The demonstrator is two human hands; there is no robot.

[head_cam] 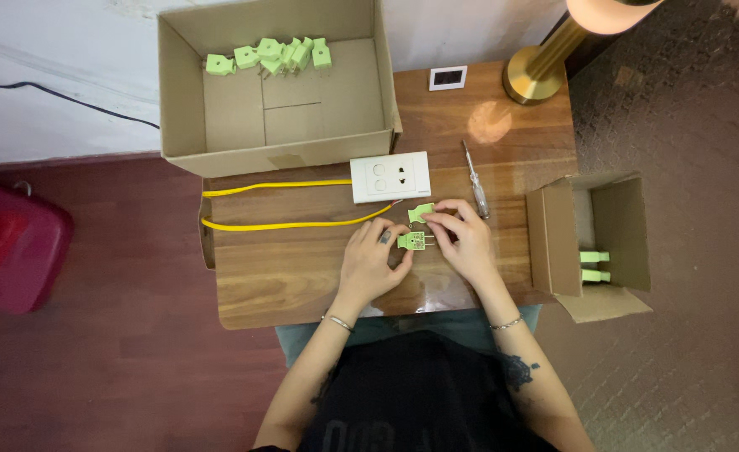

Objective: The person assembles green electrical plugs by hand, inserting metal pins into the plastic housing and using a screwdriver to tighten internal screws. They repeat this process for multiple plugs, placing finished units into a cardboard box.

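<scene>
Green plug base (pixel 412 241) pinched by left hand (pixel 371 261); right hand (pixel 467 241) apparently grips its half-hidden cover (pixel 419 213).

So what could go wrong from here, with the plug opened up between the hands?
The loose green cover piece lies apart from the plug body that the left hand and right hand pinch; a nudge could knock it away. The screwdriver lies just beyond the right hand and may roll if bumped. The yellow cable runs close to the left hand and could snag.
</scene>
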